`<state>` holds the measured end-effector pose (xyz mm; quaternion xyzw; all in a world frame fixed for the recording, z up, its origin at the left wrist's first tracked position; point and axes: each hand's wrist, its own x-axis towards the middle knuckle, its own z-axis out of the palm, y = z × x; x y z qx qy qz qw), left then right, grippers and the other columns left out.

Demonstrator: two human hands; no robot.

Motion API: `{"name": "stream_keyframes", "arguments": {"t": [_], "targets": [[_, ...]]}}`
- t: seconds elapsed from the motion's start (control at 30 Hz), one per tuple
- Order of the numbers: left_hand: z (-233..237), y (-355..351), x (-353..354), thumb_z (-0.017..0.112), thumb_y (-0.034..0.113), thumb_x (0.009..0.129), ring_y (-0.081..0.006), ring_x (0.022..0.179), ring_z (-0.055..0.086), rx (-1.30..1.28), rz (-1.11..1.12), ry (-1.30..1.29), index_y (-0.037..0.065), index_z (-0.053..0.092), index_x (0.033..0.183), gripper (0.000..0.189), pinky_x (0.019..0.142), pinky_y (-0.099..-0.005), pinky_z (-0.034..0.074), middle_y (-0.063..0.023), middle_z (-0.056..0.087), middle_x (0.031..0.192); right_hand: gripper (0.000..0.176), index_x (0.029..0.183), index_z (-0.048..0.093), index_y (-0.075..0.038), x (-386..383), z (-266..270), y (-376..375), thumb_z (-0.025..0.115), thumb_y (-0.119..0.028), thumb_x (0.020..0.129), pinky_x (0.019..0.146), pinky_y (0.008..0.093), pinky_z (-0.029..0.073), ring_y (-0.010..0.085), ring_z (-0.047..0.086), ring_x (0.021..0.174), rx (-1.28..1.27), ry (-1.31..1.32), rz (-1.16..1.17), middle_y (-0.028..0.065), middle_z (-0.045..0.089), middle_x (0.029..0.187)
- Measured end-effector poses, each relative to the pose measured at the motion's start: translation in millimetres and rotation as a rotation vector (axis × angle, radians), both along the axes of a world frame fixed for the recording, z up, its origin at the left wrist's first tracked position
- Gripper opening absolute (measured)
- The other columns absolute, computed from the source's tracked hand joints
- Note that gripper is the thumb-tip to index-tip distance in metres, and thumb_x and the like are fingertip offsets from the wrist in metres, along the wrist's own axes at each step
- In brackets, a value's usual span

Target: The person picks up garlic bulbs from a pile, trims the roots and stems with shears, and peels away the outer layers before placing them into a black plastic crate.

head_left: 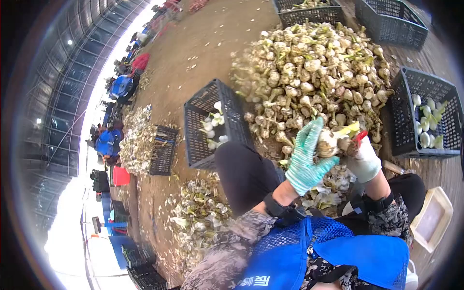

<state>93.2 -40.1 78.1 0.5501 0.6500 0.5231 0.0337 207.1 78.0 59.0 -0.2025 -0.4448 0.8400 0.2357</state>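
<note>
My left hand (309, 162), in a green-and-white striped glove, curves its fingers and thumb around a garlic bulb (328, 144) with a yellow-green stem. At the bulb's brown root end, my right hand (365, 162) in a white glove is closed against it. A small red piece (361, 136) shows at the right fingertips; its kind is unclear. Just ahead of both hands rises a big heap of untrimmed garlic (314, 72). Loose papery skins (328, 188) lie below the hands, between my legs. A wooden handle (394, 167) lies beside the right hand.
Black crates with white peeled bulbs stand left (220, 137) and right (425, 150). More crates (391, 24) sit beyond the heap. A pale shallow tray (432, 220) is at my lower right. Peeled waste (198, 217) covers the floor at left. People in blue (108, 142) sit further off.
</note>
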Motion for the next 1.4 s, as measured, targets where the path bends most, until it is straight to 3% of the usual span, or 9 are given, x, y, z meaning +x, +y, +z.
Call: {"name": "stream_keyframes", "arguments": {"t": [0.1,0.23,0.37,0.47,0.63,0.87,1.07,1.1,1.4], "targets": [[1,6,8,0.066,0.034,0.077,-0.0231,0.091,0.057,0.085,0.093,-0.434,0.005,0.045,0.122,0.058,0.084,-0.0346,0.046,-0.0102,0.056,0.101,0.020,0.089,0.058,-0.002,-3,-1,-5,0.067,-0.010,0.074,0.058,0.0249,0.046,0.0103,0.056,0.070,-0.141,0.157,-0.022,0.0015,0.059,0.077],[0,24,5,0.039,0.060,0.085,-0.0174,0.070,0.060,0.037,0.088,-1.816,0.015,0.057,0.091,0.049,0.063,-0.0304,0.050,-0.0022,0.062,0.079,0.033,0.089,0.062,-0.005,-11,9,-10,0.066,0.003,0.058,0.077,0.0303,0.047,0.0278,0.060,0.084,1.142,-0.014,-0.250,0.0122,0.061,0.091],[-28,17,-10,0.058,0.028,0.087,-0.0115,0.078,0.058,-0.158,-0.142,-1.181,0.008,0.054,0.107,0.029,0.064,-0.0221,0.050,-0.0024,0.059,0.092,0.038,0.106,0.055,-0.002,3,-5,0,0.057,0.006,0.070,0.084,0.0311,0.044,0.0184,0.057,0.093,0.586,-0.218,0.023,0.0105,0.060,0.100],[-12,7,0,0.065,-0.003,0.077,-0.0137,0.088,0.058,-0.174,-0.048,-1.105,0.002,0.036,0.127,0.057,0.075,-0.0245,0.051,-0.0070,0.055,0.106,0.033,0.098,0.059,-0.005,2,5,4,0.061,0.007,0.068,0.076,0.0293,0.046,0.0206,0.057,0.085,1.221,-0.055,-0.121,0.0100,0.060,0.096],[9,-6,-15,0.071,0.047,0.069,-0.0189,0.072,0.060,-0.234,-0.499,-1.646,0.003,0.042,0.118,0.072,0.049,-0.0264,0.051,-0.0105,0.056,0.098,0.026,0.100,0.053,-0.004,8,15,-2,0.052,-0.028,0.090,0.084,0.0316,0.045,0.0168,0.056,0.087,-0.386,0.322,0.153,0.0047,0.060,0.090],[-25,-1,-12,0.077,0.015,0.068,-0.0138,0.086,0.057,-0.152,-0.135,-0.862,0.000,0.043,0.122,0.066,0.072,-0.0222,0.049,-0.0073,0.057,0.103,0.019,0.094,0.054,-0.002,17,-3,9,0.054,-0.019,0.086,0.074,0.0276,0.047,0.0135,0.055,0.074,0.024,0.059,0.122,0.0041,0.058,0.084],[-16,-2,-15,0.077,0.010,0.066,-0.0171,0.091,0.057,-0.149,-0.429,-1.316,0.000,0.041,0.126,0.070,0.077,-0.0266,0.050,-0.0084,0.056,0.105,0.019,0.097,0.057,0.001,24,-33,71,0.051,-0.005,0.080,0.071,0.0325,0.049,0.0233,0.062,0.078,0.165,-0.337,0.094,0.0143,0.064,0.086],[-20,-1,-15,0.077,0.010,0.065,-0.0173,0.092,0.057,-0.137,-0.437,-1.265,0.000,0.040,0.127,0.072,0.078,-0.0268,0.050,-0.0088,0.056,0.106,0.028,0.106,0.054,-0.002,22,-18,58,0.055,-0.007,0.078,0.076,0.0336,0.047,0.0288,0.061,0.082,1.101,-0.509,0.409,0.0186,0.062,0.093],[-28,2,-9,0.073,0.001,0.066,-0.0184,0.103,0.054,-0.285,-0.260,-0.802,-0.001,0.035,0.131,0.076,0.087,-0.0292,0.046,-0.0129,0.051,0.119,0.043,0.101,0.054,0.005,9,-25,35,0.067,-0.028,0.076,0.071,0.0290,0.046,0.0152,0.055,0.078,0.746,-0.398,0.237,0.0122,0.059,0.083]]}}
